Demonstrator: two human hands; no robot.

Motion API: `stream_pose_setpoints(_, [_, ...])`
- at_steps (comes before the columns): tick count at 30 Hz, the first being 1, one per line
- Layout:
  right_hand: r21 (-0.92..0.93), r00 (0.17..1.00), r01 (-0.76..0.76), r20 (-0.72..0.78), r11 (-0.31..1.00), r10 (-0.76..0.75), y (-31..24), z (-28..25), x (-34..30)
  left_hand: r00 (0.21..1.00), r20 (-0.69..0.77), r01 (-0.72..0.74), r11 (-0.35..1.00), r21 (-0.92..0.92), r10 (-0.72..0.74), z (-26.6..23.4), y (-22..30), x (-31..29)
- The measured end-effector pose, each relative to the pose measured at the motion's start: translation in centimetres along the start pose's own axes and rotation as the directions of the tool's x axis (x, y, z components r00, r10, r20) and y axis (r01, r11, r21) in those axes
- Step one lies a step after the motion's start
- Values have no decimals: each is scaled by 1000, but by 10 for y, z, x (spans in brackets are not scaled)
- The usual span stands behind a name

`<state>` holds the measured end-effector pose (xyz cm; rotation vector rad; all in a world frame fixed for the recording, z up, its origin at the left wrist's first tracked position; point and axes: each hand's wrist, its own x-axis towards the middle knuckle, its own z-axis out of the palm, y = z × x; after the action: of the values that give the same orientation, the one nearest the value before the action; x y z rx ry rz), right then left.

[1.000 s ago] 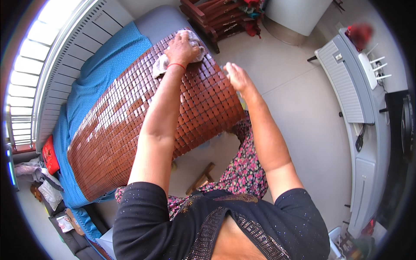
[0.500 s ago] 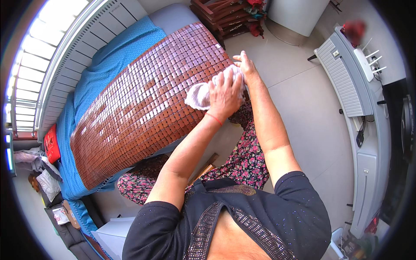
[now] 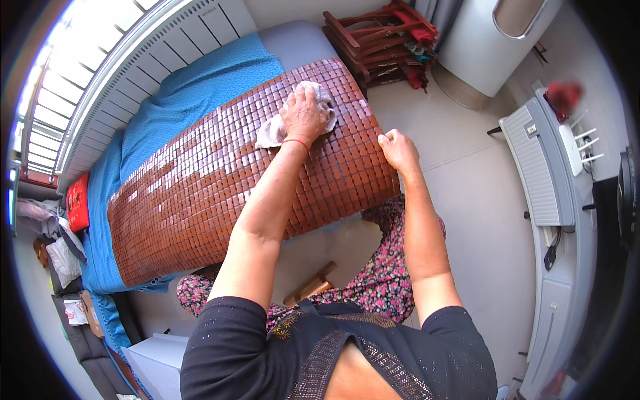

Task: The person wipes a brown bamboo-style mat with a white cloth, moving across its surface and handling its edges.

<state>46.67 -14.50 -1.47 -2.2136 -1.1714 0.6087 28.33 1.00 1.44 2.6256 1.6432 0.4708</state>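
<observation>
Left hand (image 3: 305, 115) lies palm-down on the white cloth (image 3: 280, 127), fingers spread and pressing it flat against the brown bamboo mat (image 3: 200, 193) — not wrapped round it, only bearing down on top. Cloth sits near the far end of the mat, bunched, one corner trailing out toward the left of the wrist. A red band shows on the left wrist.

Change from half a second ago: cloth and left hand were then at the mat's near right edge, close beside the right hand; they are now further up the mat and well apart from it. One second ago the hand was at the far end again — a back-and-forth stroke along the mat.

Right hand (image 3: 398, 149) rests on the mat's right edge, fingers curled together over the rim, gripping the mat itself. Its place on the edge is about the same as before.

Mat lies over a blue sheet (image 3: 193, 100) on the bed, window side to the left. A stack of red-brown wooden chairs (image 3: 383, 40) stands beyond the far end of the bed. A white cabinet (image 3: 543, 167) runs along the right.
</observation>
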Motion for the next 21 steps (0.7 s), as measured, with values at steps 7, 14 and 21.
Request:
stream_pose_setpoints(7, [-174, 993, -42, 101, 984, 60, -25, -3, 6, 981, -183, 80, 996, 44, -71, 25, -15, 63])
stream_pose_setpoints(14, [-129, 983, -11, 181, 992, 35, -16, 3, 19, 956, -289, -82, 994, -71, 59, 17, -45, 111])
stream_pose_setpoints(21, [45, 983, -31, 180, 998, 23, -11, 7, 32, 945, -307, -121, 993, 1, 116, -5, -16, 49])
